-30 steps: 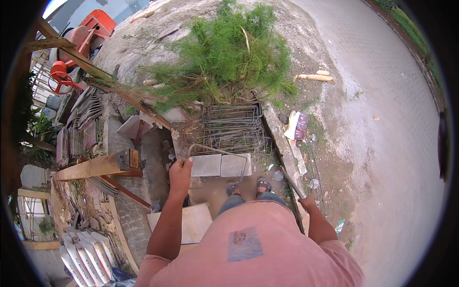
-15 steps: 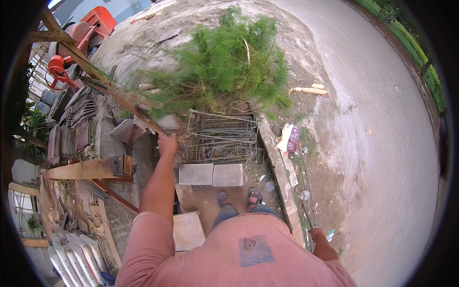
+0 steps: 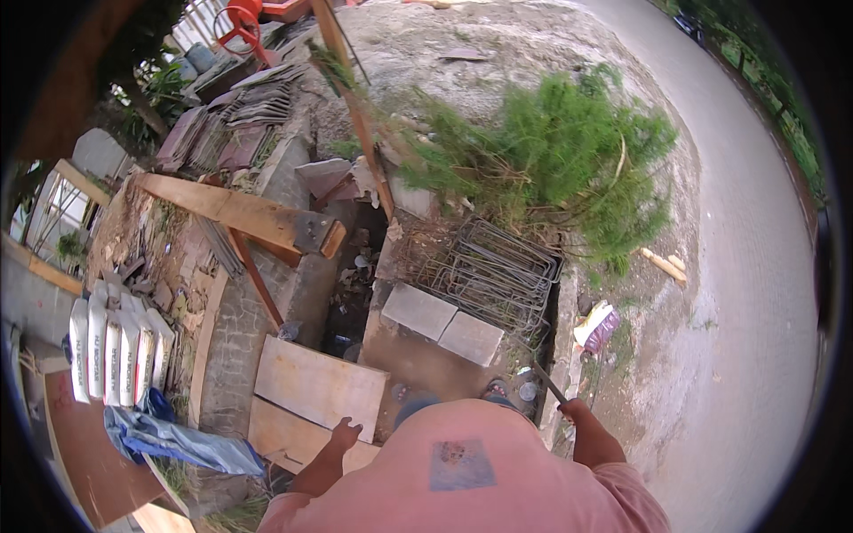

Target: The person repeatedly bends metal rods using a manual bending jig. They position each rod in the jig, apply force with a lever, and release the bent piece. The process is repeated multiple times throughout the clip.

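Note:
My right hand (image 3: 579, 409) is closed round the handle of a machete (image 3: 551, 384), its dark, narrow blade slanting up and away beside the concrete kerb. My left hand (image 3: 346, 433) is empty, with its fingers apart, over the edge of the pale boards (image 3: 320, 382) at my left. Ahead of my feet lie two grey blocks (image 3: 441, 324), and behind them a stack of bent rebar frames (image 3: 502, 271). A leafy green bush or heap of cut branches (image 3: 577, 151) spreads beyond the frames. An upright timber post (image 3: 360, 115) stands to its left.
A thick timber beam (image 3: 231, 209) juts in from the left above a trench (image 3: 351, 284) with rubble. White bags (image 3: 120, 342), a blue tarp (image 3: 182, 440) and stacked roof tiles (image 3: 231, 124) are at left. A torn bag (image 3: 597, 327) lies on the right beside the paved road (image 3: 746, 266).
My left hand has let go of the timber post and come back to my left side. The view has turned left. The machete stays in my right hand.

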A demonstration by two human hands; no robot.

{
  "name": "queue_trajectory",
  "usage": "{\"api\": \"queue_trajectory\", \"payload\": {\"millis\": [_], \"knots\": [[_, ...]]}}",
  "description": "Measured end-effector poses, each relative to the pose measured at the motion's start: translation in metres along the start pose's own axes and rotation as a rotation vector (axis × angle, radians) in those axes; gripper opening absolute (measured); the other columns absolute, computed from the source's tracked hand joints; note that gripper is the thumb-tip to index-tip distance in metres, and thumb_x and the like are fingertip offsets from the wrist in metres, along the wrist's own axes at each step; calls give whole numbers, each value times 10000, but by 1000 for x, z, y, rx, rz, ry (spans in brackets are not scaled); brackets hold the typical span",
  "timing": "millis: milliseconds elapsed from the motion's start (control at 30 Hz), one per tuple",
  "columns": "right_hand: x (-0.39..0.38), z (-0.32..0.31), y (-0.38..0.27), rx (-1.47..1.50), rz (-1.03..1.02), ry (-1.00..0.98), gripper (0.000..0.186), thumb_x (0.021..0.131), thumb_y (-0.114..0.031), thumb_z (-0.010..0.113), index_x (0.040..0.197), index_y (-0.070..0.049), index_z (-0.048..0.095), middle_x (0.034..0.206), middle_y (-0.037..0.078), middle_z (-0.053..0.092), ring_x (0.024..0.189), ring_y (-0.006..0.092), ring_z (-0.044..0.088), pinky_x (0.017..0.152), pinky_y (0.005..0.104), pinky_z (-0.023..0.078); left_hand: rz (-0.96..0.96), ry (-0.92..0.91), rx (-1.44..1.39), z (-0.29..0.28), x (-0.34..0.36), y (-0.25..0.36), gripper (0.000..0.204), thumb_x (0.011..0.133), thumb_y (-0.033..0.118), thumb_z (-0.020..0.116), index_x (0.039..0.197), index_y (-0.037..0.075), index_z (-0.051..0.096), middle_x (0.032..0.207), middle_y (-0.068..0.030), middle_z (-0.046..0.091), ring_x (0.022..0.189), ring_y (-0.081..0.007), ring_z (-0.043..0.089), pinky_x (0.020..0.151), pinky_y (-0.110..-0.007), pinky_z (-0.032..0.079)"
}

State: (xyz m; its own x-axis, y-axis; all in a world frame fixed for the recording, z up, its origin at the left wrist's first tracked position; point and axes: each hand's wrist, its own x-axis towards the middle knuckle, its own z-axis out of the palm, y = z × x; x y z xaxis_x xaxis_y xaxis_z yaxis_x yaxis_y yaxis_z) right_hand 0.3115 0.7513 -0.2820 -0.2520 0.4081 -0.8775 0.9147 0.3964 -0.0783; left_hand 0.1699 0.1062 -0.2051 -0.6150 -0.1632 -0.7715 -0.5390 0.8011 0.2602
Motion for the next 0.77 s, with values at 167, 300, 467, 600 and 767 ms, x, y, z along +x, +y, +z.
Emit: {"api": "queue_trajectory", "payload": {"millis": [167,300,467,600,767], "knots": [[35,-40,-119,59,-69,-28,270,849,-226,682,866,34,612,540,84,453,415,193,411,405,381,330,77,225,-206,-29,16,19,618,867,402,603,1331,21,456,1219,-249,591,1122,-362,581,956,-409,467],[-6,-22,-251,-193,-256,-17,249,841,-253,674,839,-25,575,486,59,388,385,190,385,389,372,329,61,278,-354,-45,-16,15,571,870,390,587,1305,33,489,1167,-234,621,1087,-347,602,938,-402,480],[-88,62,-401,-469,-478,-106,462,834,-469,671,753,-17,618,578,83,535,470,190,481,422,364,366,-184,340,-609,-23,6,-67,620,819,384,620,1310,27,492,1059,-212,672,1045,-339,630,946,-414,480],[-177,104,-502,-370,-854,-191,476,873,-478,604,787,-12,640,627,79,586,514,179,541,493,345,430,-321,397,-653,-17,7,-134,638,804,369,637,1303,-2,490,1253,-251,569,1164,-358,560,993,-405,448],[-285,114,-658,-416,-1410,262,449,906,-479,566,931,-54,709,821,159,701,758,270,685,648,375,496,-501,497,-804,-7,0,-190,634,808,347,637,1319,9,475,1275,-237,563,1203,-380,530,1020,-398,431]]}}
